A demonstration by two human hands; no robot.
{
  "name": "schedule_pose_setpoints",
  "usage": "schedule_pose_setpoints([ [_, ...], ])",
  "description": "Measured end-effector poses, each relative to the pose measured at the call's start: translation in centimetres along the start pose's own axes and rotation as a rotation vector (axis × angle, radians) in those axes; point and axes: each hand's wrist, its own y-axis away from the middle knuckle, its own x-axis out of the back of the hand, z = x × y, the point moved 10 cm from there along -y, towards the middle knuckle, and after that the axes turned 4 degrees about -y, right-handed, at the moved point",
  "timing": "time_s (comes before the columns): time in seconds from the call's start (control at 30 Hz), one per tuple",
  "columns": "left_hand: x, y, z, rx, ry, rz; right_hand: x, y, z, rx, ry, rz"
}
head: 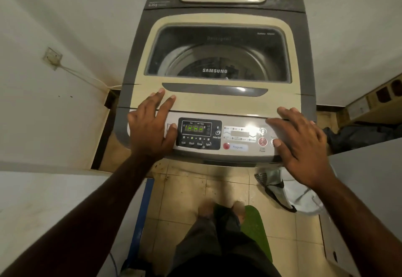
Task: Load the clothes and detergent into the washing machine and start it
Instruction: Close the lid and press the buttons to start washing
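A top-loading washing machine (217, 100) stands before me with its cream lid (150, 67) closed; the drum shows through the glass window (217, 54). The control panel (239, 152) is lit, and its green display (194, 128) shows digits. My left hand (152, 124) rests flat and open across the lid's front edge and the panel's left end. My right hand (298, 144) lies open on the panel's right end, thumb by the round buttons beside the start/pause button (262, 141). Whether clothes lie in the drum cannot be told.
White walls close in on both sides, with a socket (52, 58) and cable on the left wall. A grey-white cloth or bag (289, 191) lies on the tiled floor at right, near dark fabric (352, 137). A green mat (256, 226) lies under my feet.
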Motion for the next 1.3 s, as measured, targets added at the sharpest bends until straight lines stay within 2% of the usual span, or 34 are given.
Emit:
schedule_pose_setpoints([
  [0.17, -0.3, 0.1, 0.0, -0.013, -0.009, -0.003, -0.5, 0.1, -1.2, -0.180, -0.026, 0.003],
  [0.43, -0.1, 0.5, -0.1, -0.033, 0.037, 0.007, -4.1, 0.4, -5.1, -0.445, 0.095, 0.009],
  [0.73, -0.6, 0.5, -0.4, -0.014, 0.026, -0.030, -4.3, -0.2, -5.5, -0.523, 0.104, -0.097],
  [0.97, -0.8, 0.4, -0.6, -0.014, 0.018, -0.031, -4.0, -0.1, -5.6, -0.512, 0.108, -0.062],
  [1.3, -0.9, 0.4, -0.4, -0.009, -0.002, -0.027, -4.0, -0.7, -6.3, -0.591, 0.105, -0.042],
])
